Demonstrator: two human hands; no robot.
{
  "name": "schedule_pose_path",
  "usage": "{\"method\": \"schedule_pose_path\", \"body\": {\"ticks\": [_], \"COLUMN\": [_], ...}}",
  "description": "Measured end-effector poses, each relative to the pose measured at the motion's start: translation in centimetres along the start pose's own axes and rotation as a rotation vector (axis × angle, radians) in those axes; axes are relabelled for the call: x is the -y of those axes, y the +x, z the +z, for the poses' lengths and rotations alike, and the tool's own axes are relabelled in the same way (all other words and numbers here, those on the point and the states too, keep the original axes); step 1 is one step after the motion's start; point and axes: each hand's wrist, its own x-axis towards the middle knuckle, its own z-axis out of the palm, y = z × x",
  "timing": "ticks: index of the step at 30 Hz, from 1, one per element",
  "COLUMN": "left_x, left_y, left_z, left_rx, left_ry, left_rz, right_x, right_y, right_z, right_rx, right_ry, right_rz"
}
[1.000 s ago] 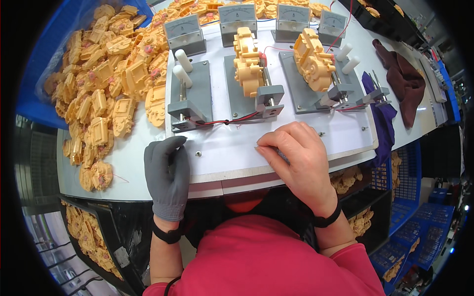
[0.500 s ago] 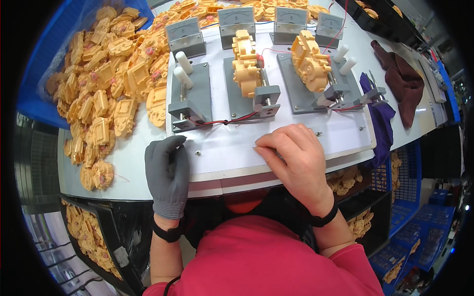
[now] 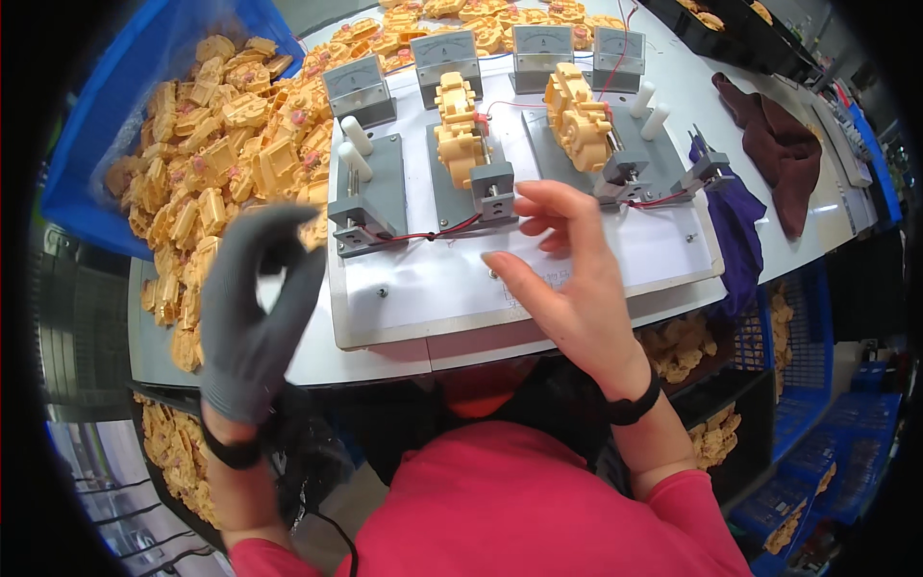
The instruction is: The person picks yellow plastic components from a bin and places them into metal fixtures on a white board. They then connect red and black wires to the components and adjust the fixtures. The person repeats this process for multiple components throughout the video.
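Observation:
My left hand (image 3: 255,313), in a grey glove, hovers open by the near edge of the heaped yellow plastic gear housings (image 3: 213,163), thumb and fingers curved apart with nothing seen between them. My bare right hand (image 3: 572,284) is open over the white board (image 3: 423,298), its fingertips close to the middle grey test fixture (image 3: 495,185). One yellow gear housing (image 3: 459,130) stands upright on that fixture. Another gear housing (image 3: 577,120) sits on the right fixture (image 3: 625,176). The left fixture (image 3: 385,188), with two white pegs, bears no housing.
Several analog meters (image 3: 445,65) line the back of the board. A blue bin (image 3: 82,192) holds housings at the left. Purple cloth (image 3: 740,236) and dark maroon cloth (image 3: 774,144) lie at the right. Red and black wires (image 3: 433,236) cross the board's front. Crates stand below the table.
My left hand has moved left and up from the board's edge toward the heap, its fingers spreading. My right hand has opened and risen slightly. The view has shifted a little.

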Motion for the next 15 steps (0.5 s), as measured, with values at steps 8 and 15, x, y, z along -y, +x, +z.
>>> {"method": "schedule_pose_path", "body": {"ticks": [8,15], "left_x": [-2.5,-6.2], "left_y": [14.2,14.4], "left_z": [4.4,5.7], "left_rx": [0.496,0.586], "left_ry": [0.548,0.937], "left_rz": [0.769,0.736], "right_x": [-0.3,-0.6], "right_y": [1.0,0.4], "right_z": [0.3,0.5], "right_rx": [0.072,0.061], "right_ry": [0.301,0.232], "right_rz": [0.035,0.03]}}
